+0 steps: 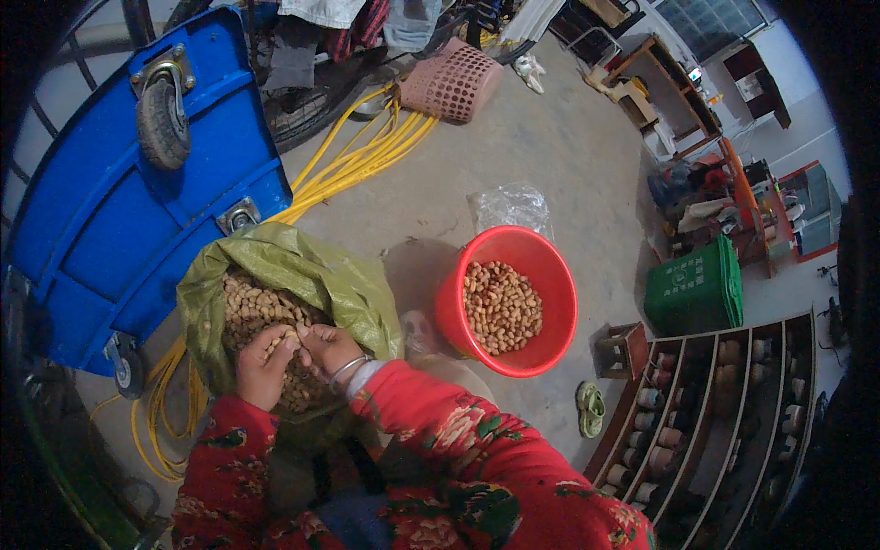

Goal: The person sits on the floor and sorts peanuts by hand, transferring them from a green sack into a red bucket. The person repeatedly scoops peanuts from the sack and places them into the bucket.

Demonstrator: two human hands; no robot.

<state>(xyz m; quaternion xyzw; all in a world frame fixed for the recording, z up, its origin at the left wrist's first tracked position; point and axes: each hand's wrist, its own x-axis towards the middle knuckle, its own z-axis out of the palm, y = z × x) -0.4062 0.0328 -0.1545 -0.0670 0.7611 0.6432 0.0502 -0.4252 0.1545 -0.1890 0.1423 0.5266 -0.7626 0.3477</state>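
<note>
An olive-green woven sack (pixel 353 284) stands open in front of me, full of unshelled peanuts (pixel 252 307). Over its mouth, my left hand (pixel 262 371) and my right hand (pixel 330 348) meet, fingertips pinched together. Between them is a small pale peanut (pixel 291 337), mostly covered by the fingers. A metal bangle (pixel 347 368) circles my right wrist. To the right of the sack, a red plastic bucket (pixel 566 302) holds a heap of shelled peanut kernels (pixel 502 307). Neither hand touches the bucket.
A blue cart (pixel 82 202) with caster wheels lies tipped up at left, beside yellow hose (pixel 344 174). Clear plastic film (pixel 513 206) lies behind the bucket; a pink basket (pixel 449 82) is farther back. Right are green slippers (pixel 590 409), a shoe rack (pixel 706 440) and a green bin (pixel 694 289).
</note>
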